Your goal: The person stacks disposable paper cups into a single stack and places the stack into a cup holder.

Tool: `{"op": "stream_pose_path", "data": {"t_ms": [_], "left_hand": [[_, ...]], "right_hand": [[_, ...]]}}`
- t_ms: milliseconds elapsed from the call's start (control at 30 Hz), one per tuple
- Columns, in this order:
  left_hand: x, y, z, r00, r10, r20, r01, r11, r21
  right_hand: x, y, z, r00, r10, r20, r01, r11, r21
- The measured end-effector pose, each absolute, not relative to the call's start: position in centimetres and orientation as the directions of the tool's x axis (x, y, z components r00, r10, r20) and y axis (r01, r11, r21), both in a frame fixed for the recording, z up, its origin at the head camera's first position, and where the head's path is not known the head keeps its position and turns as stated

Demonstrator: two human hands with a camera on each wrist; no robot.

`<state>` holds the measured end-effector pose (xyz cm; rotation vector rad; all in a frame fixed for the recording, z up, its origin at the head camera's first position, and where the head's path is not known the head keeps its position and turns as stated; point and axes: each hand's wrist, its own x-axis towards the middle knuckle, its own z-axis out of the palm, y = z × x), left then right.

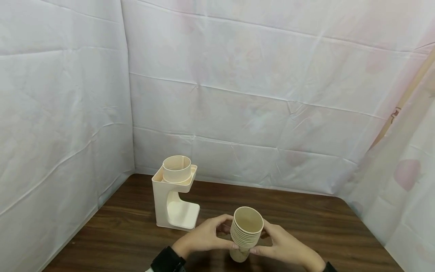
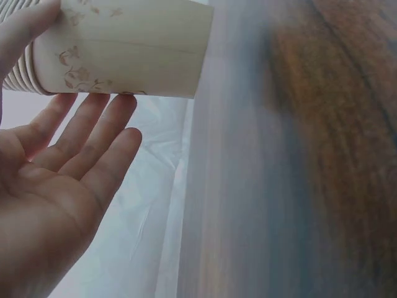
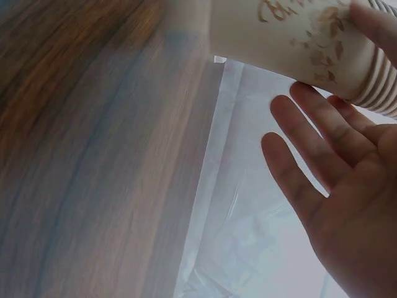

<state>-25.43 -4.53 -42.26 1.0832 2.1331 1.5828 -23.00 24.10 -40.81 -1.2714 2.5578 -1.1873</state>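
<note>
A stack of nested beige paper cups (image 1: 245, 236) stands mouth up near the front of the table, tilted slightly in the head view. My left hand (image 1: 208, 236) grips it from the left, thumb on the near side and fingers toward the back. From the right, my right hand (image 1: 287, 244) holds the same stack, its thumb low on the front. Both wrist views show brown floral print on the lowest cup (image 2: 124, 53), with fingertips touching its side. Whether the stack's base touches the table cannot be told.
Left of the stack and further back stands a cream plastic stand (image 1: 161, 204) with an open round tube (image 1: 177, 175) on top and a flat foot. Dark wood table (image 1: 306, 211) lies beneath. White curtains (image 1: 231, 113) hang behind and at both sides.
</note>
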Motion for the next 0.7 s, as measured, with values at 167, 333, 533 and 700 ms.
{"op": "stream_pose_path", "data": {"t_ms": [167,333,533,700], "left_hand": [[-25.6,-4.7,-41.6,-0.714,0.655,0.245,0.395,0.089,0.914],[-25.7,-5.1,-40.8,-0.737,0.627,0.253,0.317,-0.01,0.948],[-25.6,-5.5,-40.1,-0.752,0.608,0.255,0.253,-0.091,0.963],[-25.6,-5.8,-39.5,-0.769,0.578,0.273,0.296,-0.057,0.953]], "right_hand": [[-23.4,23.5,-40.6,-0.664,-0.667,0.34,-0.675,0.337,-0.657],[-23.7,22.7,-40.2,-0.679,-0.628,0.379,-0.669,0.318,-0.672],[-24.3,22.0,-39.4,-0.694,-0.616,0.372,-0.632,0.274,-0.725],[-25.0,21.4,-38.7,-0.646,-0.642,0.413,-0.659,0.197,-0.725]]}}
